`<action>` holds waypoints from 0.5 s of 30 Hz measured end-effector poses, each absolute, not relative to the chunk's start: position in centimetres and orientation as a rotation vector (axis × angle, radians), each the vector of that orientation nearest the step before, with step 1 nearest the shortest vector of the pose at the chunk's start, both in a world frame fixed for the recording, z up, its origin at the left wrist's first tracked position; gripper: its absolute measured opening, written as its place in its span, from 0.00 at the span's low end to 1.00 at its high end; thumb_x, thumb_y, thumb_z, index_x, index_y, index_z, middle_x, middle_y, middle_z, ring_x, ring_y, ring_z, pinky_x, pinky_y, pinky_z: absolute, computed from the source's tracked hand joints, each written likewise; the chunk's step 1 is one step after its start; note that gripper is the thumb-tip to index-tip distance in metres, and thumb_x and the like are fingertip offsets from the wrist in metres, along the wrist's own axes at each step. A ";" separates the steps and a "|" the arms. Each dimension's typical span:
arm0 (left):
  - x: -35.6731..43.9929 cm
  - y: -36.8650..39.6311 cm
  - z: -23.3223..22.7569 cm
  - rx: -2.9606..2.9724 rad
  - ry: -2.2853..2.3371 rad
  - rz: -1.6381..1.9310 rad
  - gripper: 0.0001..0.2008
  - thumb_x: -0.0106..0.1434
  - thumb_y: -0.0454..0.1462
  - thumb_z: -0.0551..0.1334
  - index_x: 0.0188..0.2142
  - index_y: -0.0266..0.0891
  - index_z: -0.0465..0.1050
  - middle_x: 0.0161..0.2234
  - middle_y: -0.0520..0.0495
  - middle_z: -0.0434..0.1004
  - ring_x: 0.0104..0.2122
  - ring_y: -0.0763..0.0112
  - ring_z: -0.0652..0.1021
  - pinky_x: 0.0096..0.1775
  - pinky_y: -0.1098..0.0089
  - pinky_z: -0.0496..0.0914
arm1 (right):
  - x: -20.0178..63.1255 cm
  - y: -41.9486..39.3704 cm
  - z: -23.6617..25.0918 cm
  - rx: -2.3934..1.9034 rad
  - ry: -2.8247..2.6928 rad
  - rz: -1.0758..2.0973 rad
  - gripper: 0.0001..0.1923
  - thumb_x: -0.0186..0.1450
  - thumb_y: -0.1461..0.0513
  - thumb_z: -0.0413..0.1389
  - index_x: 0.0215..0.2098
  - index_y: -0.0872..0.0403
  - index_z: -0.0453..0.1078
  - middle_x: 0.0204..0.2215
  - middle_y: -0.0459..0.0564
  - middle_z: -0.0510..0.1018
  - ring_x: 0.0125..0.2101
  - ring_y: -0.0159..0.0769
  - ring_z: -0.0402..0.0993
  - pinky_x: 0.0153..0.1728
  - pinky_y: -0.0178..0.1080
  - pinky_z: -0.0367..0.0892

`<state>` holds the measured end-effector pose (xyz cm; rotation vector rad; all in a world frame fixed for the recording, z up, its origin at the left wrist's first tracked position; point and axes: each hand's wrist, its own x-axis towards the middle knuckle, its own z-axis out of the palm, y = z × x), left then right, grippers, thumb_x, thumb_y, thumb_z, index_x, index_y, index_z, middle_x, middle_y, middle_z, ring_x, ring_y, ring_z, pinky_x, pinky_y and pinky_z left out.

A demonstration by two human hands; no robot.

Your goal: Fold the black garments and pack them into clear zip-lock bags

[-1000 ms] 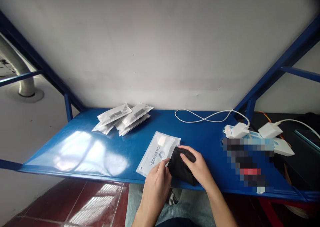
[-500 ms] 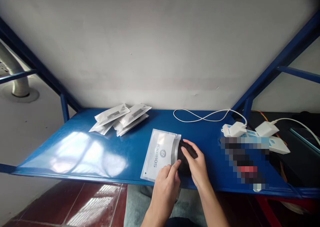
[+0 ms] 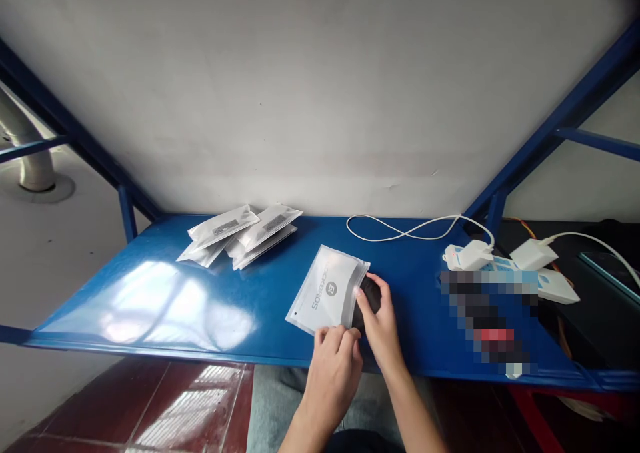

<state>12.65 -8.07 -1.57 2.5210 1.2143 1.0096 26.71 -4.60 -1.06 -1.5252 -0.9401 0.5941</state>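
A white plastic pouch [image 3: 327, 290] with dark lettering lies on the blue table [image 3: 165, 293] near its front edge. My left hand [image 3: 334, 366] pinches the pouch's near right corner. My right hand [image 3: 381, 320] presses a black folded cloth item [image 3: 371, 292] against the pouch's open right end; most of the black item is hidden under the pouch and my fingers.
A pile of similar white pouches [image 3: 240, 230] sits at the back left. A white cable [image 3: 400, 228] loops along the back. White chargers on a power strip [image 3: 500, 263] lie at the right, beside a blurred patch. Blue frame bars rise at both sides.
The black item has gone further into the pouch, less of it shows. The pouch has shifted right and away from me, and both hands have closed in on its right end.
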 end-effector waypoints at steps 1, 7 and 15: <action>12.3 -8.0 -1.3 2.497 1.297 0.975 0.07 0.71 0.30 0.55 0.46 0.41 0.67 0.36 0.49 0.75 0.36 0.63 0.76 0.42 0.61 0.70 | 27.0 -5.0 -0.9 -1.542 -1.014 0.626 0.25 0.68 0.48 0.57 0.59 0.49 0.68 0.58 0.56 0.74 0.60 0.50 0.70 0.62 0.54 0.65; 10.3 -7.4 0.1 2.522 1.674 0.589 0.03 0.70 0.38 0.61 0.39 0.42 0.69 0.37 0.46 0.74 0.39 0.57 0.75 0.40 0.59 0.65 | 31.1 -6.3 1.3 -1.621 -1.304 0.987 0.22 0.67 0.50 0.60 0.57 0.44 0.73 0.55 0.52 0.78 0.55 0.49 0.75 0.54 0.50 0.73; 11.2 -7.6 -0.6 2.661 1.532 0.554 0.07 0.70 0.30 0.57 0.35 0.42 0.69 0.34 0.49 0.72 0.35 0.61 0.73 0.39 0.60 0.65 | 30.3 -4.1 0.8 -1.428 -1.002 1.250 0.23 0.58 0.52 0.68 0.49 0.50 0.74 0.48 0.52 0.81 0.45 0.46 0.81 0.41 0.43 0.77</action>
